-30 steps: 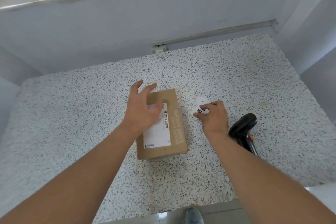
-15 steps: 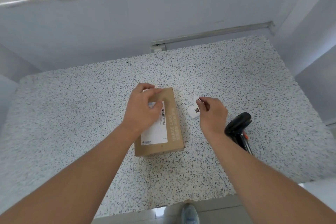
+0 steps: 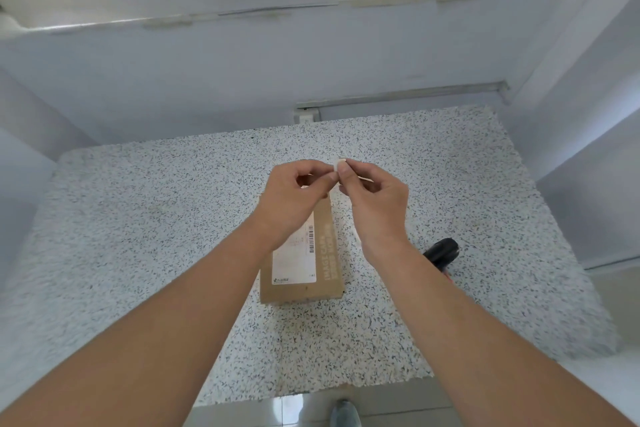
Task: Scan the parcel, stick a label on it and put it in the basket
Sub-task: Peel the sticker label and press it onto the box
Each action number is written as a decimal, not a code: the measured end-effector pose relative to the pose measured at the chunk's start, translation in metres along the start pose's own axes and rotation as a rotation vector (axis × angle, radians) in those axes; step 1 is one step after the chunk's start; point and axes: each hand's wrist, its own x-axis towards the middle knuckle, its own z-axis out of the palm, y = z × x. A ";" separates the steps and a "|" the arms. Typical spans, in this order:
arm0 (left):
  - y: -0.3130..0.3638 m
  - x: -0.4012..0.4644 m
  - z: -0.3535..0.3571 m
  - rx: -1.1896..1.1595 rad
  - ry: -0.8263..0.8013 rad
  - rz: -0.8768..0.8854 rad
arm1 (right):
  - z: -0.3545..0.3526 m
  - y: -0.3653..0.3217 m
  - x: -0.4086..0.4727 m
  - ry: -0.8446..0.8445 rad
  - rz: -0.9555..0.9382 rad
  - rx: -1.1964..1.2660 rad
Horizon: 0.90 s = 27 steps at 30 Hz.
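A brown cardboard parcel (image 3: pixel 311 267) with a white shipping slip and barcode lies flat on the speckled table (image 3: pixel 138 236). Above its far end my left hand (image 3: pixel 294 198) and my right hand (image 3: pixel 375 201) meet, fingertips pinched together on a small white label (image 3: pixel 340 162) held in the air. Only a corner of the label shows between the fingers. Neither hand touches the parcel. No basket is in view.
A black handheld scanner (image 3: pixel 441 251) lies on the table to the right of the parcel, partly hidden by my right forearm. Pale walls close in the table at the back and both sides. A shoe (image 3: pixel 344 414) shows on the floor below the front edge.
My right hand lifted the label off the table. My left hand left the parcel and rose to meet it, so both hands now pinch the label above the parcel.
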 end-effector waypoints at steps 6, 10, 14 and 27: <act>0.030 0.001 -0.009 -0.061 -0.057 0.004 | -0.003 -0.038 0.003 -0.106 -0.058 -0.156; 0.048 0.000 -0.017 -0.141 -0.077 -0.021 | 0.000 -0.058 0.008 -0.138 -0.087 -0.202; 0.066 -0.001 -0.026 -0.222 -0.054 -0.016 | 0.007 -0.077 0.013 -0.189 -0.094 -0.150; 0.101 -0.001 -0.049 -0.255 -0.061 0.035 | 0.015 -0.115 0.015 -0.312 -0.148 -0.177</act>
